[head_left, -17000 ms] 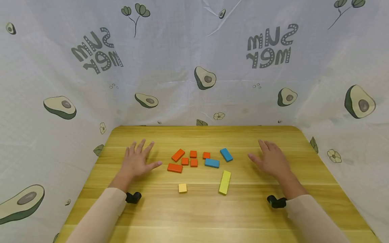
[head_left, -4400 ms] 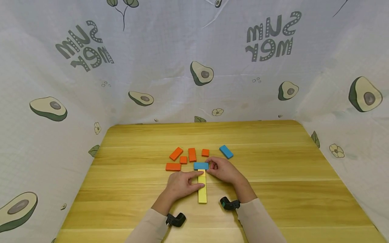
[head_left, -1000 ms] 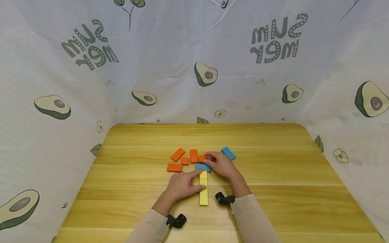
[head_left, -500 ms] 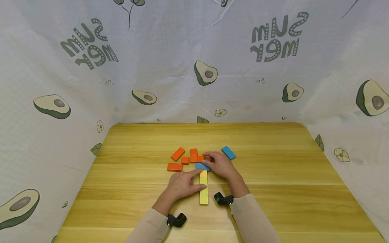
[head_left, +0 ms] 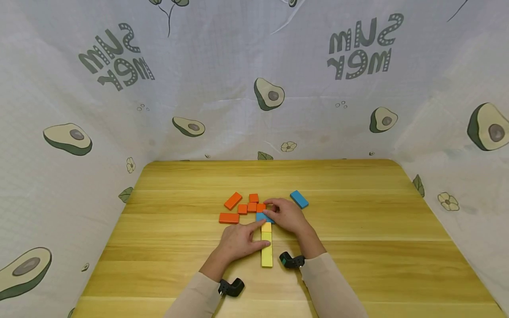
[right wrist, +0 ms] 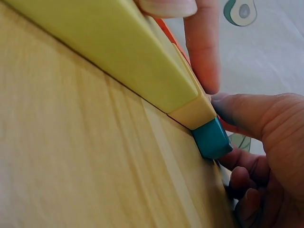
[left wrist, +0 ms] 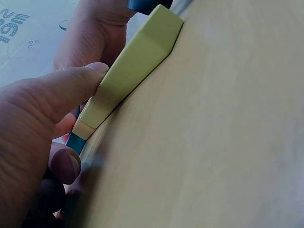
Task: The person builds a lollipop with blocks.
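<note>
A long yellow-green block (head_left: 267, 256), a small pale-yellow square block (head_left: 266, 227) and a blue block (head_left: 260, 217) lie end to end, the blue one crosswise like a T. My left hand (head_left: 236, 243) rests on them, thumb on the long yellow-green block, index fingertip at the meeting of pale-yellow square and blue block. Beyond the blue block, my right hand (head_left: 288, 216) pinches an orange square block (head_left: 260, 207) between thumb and index finger. That square abuts another orange square (head_left: 252, 207) on its left. In the right wrist view the right thumb (right wrist: 251, 109) reaches over the blue block's end.
More orange blocks lie left of the T: a square (head_left: 242, 209), another square (head_left: 253, 198) behind, and two oblong ones (head_left: 229, 218) (head_left: 233, 200). A loose blue block (head_left: 299, 199) lies behind my right hand. White avocado-print cloth (head_left: 222, 88) surrounds the wooden table (head_left: 179, 185).
My right hand has slid its orange square left along the blue block's far side, nudging the neighbouring square left, out of line with the one behind. The left hand has stayed put.
</note>
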Demonstrator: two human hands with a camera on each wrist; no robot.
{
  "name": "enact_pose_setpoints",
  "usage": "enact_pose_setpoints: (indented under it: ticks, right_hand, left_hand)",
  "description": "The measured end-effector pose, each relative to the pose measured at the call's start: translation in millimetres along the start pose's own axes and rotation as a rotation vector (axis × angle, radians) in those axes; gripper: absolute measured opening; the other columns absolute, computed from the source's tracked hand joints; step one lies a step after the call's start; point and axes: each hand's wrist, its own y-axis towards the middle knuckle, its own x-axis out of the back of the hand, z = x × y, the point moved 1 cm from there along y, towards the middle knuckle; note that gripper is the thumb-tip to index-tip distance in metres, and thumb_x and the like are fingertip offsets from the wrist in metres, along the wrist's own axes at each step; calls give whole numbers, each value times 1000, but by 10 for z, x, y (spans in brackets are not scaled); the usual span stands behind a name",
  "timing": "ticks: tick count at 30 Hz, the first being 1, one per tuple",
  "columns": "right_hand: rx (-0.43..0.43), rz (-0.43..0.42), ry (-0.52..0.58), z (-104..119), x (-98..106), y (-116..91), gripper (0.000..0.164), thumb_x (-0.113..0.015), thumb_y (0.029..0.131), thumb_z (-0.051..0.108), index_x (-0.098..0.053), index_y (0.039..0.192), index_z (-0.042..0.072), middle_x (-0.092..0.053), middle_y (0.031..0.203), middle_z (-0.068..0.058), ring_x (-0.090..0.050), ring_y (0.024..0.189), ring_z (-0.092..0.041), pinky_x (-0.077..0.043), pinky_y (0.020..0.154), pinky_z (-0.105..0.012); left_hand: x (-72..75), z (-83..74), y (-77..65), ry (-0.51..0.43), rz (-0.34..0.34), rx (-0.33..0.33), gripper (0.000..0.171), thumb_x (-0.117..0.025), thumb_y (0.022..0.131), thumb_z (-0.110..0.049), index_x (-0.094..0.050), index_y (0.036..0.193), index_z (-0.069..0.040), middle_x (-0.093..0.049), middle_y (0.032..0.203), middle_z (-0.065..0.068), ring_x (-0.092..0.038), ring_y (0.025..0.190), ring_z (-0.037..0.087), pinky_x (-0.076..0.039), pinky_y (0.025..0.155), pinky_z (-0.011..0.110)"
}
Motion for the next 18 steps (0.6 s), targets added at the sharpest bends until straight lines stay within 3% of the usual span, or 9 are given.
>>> enact_pose_setpoints:
  ticks: [18]
  right_hand:
    - [-19, 13, -7, -23, 13, 34, 32, -71, 97, 32, -72, 126, 17, -65, 87, 3, -53, 73, -11, -44, 69, -30]
  left_hand:
    - [-20, -15, 41, 6, -19, 2, 69, -66, 89, -66, -56, 148, -33, -32, 49, -14, -27, 41, 6, -22, 46, 24]
